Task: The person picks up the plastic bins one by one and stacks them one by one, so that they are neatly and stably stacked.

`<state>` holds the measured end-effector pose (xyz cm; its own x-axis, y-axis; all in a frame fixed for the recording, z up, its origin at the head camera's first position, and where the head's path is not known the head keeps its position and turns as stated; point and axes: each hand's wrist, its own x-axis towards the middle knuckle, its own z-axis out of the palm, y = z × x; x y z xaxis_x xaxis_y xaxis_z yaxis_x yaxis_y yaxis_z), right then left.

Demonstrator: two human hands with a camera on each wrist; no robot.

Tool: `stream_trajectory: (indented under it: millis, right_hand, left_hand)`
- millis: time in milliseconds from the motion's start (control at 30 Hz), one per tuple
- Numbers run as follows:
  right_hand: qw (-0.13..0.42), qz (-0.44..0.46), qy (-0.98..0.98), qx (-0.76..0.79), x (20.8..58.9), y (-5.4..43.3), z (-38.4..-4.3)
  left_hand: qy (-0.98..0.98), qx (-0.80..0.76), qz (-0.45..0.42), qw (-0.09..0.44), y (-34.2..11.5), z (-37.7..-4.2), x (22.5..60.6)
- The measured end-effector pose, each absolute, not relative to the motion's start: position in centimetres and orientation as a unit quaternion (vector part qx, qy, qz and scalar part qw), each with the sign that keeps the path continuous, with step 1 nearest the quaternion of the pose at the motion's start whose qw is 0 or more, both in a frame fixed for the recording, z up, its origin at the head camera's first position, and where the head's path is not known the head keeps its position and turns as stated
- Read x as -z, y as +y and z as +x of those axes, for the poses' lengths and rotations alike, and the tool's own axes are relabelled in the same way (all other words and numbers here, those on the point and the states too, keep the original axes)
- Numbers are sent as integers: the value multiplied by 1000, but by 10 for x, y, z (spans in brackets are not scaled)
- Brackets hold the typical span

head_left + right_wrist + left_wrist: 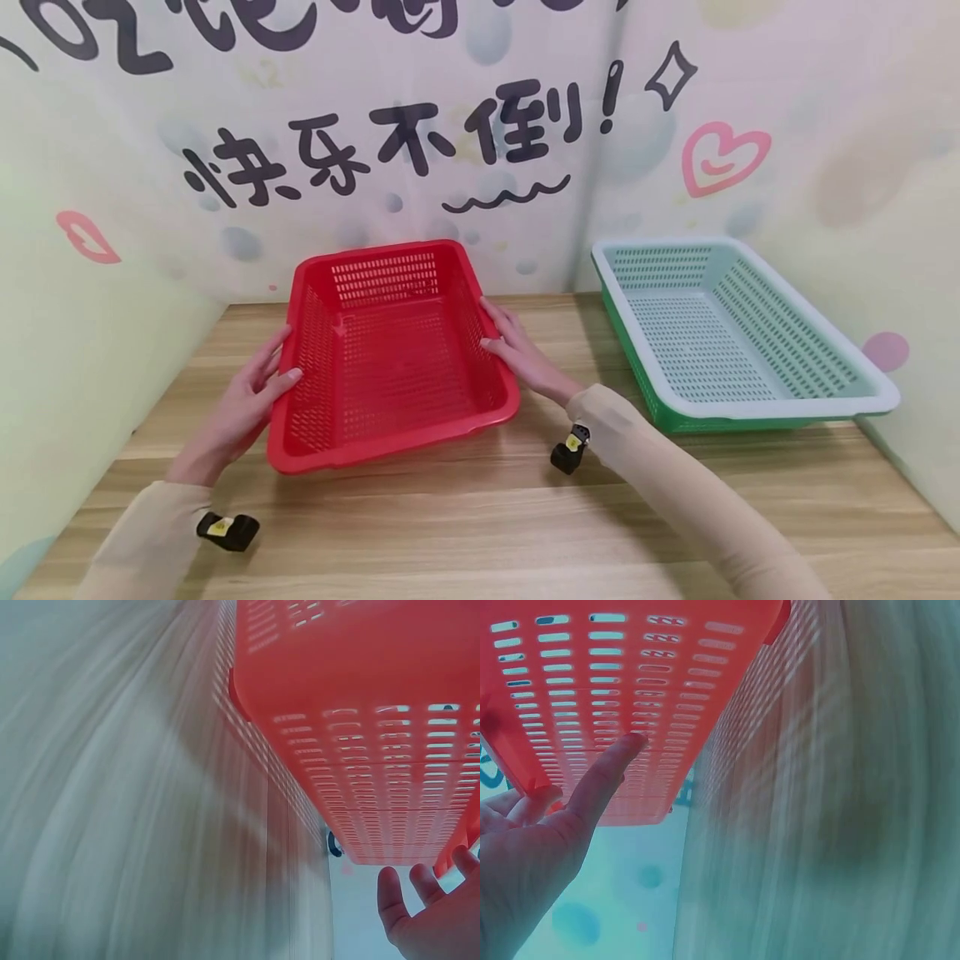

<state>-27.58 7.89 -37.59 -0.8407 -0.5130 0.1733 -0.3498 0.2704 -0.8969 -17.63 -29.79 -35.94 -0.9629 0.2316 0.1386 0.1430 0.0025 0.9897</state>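
Note:
Both hands hold a red plastic basket point(393, 367) with slotted walls, nothing visible inside it. My left hand point(240, 408) grips its left rim, thumb on top. In the left wrist view one finger of the left hand point(547, 847) lies against the slotted side wall point(622, 697). On the opposite rim, my right hand point(528, 354) holds with the thumb over the edge. Its fingers show near the rim in the right wrist view, where the hand point(442, 915) is partly cut off. The basket's base looks close above the table; contact is unclear.
On the right stands a pale blue basket point(693, 342), nested in a green basket point(660, 414). A wood-grain table point(420, 533) lies under everything. Printed walls point(525, 242) enclose it at the back and both sides.

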Motion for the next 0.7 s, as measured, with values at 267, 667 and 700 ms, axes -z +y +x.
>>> stream_trajectory:
  millis: [267, 667, 700]
  right_hand:
    - [70, -264, 800, 533, 372, 95, -269]
    - [54, -260, 798, 541, 361, 115, -263]
    - [55, -259, 797, 542, 361, 117, -263]
  left_hand:
    - [731, -667, 139, 43, -282, -179, 360]
    - [740, -651, 164, 54, -264, -188, 353]
    - [739, -650, 168, 55, -262, -189, 352]
